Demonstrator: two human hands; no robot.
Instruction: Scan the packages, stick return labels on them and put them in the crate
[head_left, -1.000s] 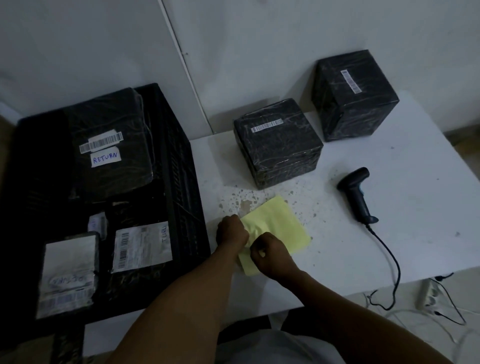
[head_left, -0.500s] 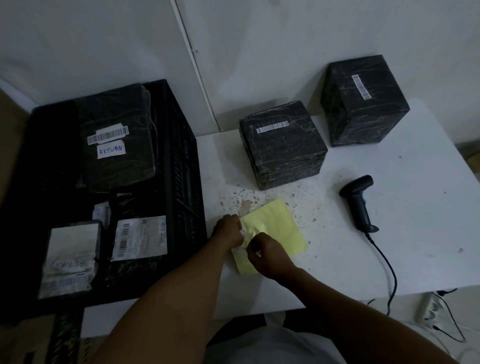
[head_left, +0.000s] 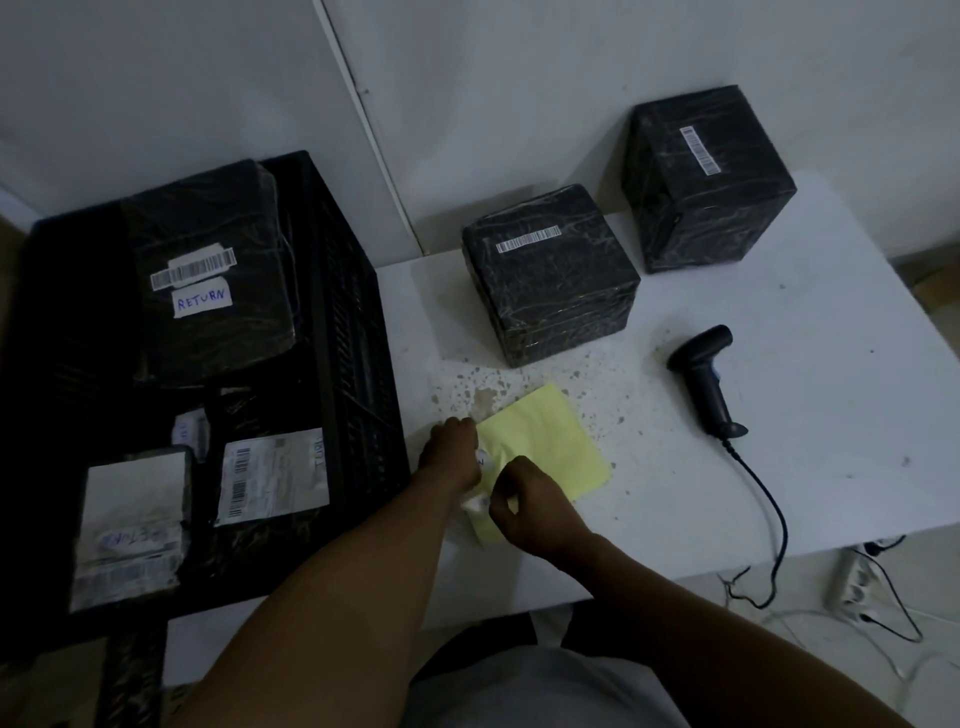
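At the far left a black crate stands against the edge of the white worktop. Inside it, toward the back, a black-wrapped package lies flat with a barcode strip and a white label reading RETURN. Nearer the front of the crate lie more labelled parcels, their print too dim to read.

Just right of the crate, the left hand rests on the near-left corner of a yellow backing sheet lying flat on the worktop. Its grip is narrow, fingers curled down onto the sheet's edge. The right hand sits close beside it, fingers curled and pinching at a small white label between the two hands; whether the label is already free of the sheet is hard to tell in this low light.

Behind the sheet, a cube-shaped black package sits on the worktop with a barcode on top. Farther right and back, against the wall, stands a taller black package, barcode also up. Right of the yellow sheet, a black handheld scanner lies on its side, its cable trailing off the near edge.
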